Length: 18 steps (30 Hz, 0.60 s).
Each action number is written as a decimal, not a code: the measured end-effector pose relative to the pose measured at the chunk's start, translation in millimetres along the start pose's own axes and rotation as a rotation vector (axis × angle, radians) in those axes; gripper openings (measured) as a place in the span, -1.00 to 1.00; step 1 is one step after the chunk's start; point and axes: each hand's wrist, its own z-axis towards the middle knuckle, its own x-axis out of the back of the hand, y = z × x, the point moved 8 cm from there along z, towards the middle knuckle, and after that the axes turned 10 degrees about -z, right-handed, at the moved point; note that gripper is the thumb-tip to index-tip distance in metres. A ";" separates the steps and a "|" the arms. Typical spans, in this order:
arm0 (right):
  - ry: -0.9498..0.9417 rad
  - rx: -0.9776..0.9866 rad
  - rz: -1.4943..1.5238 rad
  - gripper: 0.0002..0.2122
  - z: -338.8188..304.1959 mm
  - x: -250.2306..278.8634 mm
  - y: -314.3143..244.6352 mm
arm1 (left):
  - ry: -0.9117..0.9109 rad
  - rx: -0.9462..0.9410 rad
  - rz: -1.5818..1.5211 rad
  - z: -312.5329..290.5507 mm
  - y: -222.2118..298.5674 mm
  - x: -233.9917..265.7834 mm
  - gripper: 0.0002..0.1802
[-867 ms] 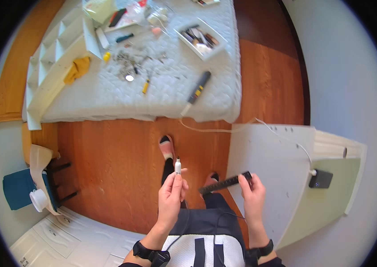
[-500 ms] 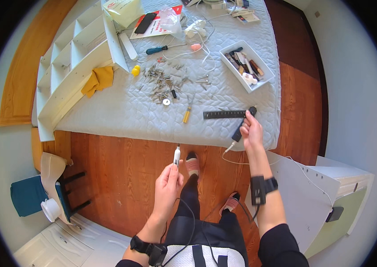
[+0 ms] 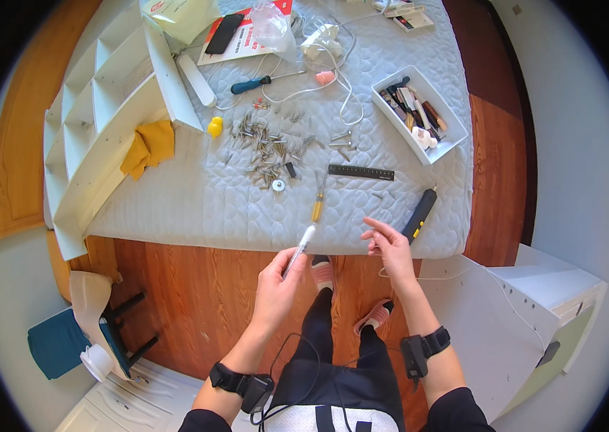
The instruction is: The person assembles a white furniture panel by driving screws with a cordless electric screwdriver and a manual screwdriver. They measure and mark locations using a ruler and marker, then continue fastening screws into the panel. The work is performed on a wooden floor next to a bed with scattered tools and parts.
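Pen (image 3: pixel 300 250), white and slim, is in the left hand (image 3: pixel 277 288), nearer to the person than the ruler (image 3: pixel 360 173) and to its left. Thumb and fingers of this hand are clamped on the pen, whose free end points away from the person. The right hand (image 3: pixel 391 250), on the near side of the ruler, is empty, with its fingers apart and partly stretched. The ruler, black, lies flat on the bed (image 3: pixel 196 205). To the left of it is spread a loose heap of screws (image 3: pixel 268 147). Between the ruler and the pen lies a small tool (image 3: pixel 317 207) with yellow handle. A black power tool (image 3: pixel 423 213) lies to the ruler's right and nearer to the person. Beyond the ruler, also rightward, stands a white tray (image 3: pixel 450 147) with various items.
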 end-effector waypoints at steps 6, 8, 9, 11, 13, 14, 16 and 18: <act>0.121 0.483 -0.697 -0.78 75.9 -81.0 -43.0 | 0.141 0.049 -0.230 36.7 -7.9 23.2 -0.75; 0.185 0.503 -0.847 -0.77 107.6 -113.8 -47.6 | 0.208 0.028 -0.276 37.9 -8.2 32.7 -0.74; 0.221 0.486 -0.907 -0.77 122.7 -127.6 -48.1 | 0.233 0.047 -0.281 37.2 -10.4 37.0 -0.73; 0.270 0.445 -1.039 -0.77 148.3 -146.9 -46.3 | 0.261 0.068 -0.312 34.9 -13.1 44.4 -0.70; 0.272 0.392 -1.185 -0.79 166.2 -159.2 -41.7 | 0.248 0.082 -0.305 34.6 -13.0 50.6 -0.69; 0.290 0.454 -1.131 -0.80 167.4 -160.2 -45.1 | 0.235 0.083 -0.313 35.3 -11.5 53.7 -0.68; 0.265 0.476 -1.039 -0.82 164.9 -153.7 -44.9 | 0.297 -0.003 -0.064 37.0 2.5 68.0 -0.70; 0.240 0.787 -0.877 -0.85 139.3 -149.6 -63.2 | 0.324 -0.124 0.146 40.5 22.8 77.3 -0.73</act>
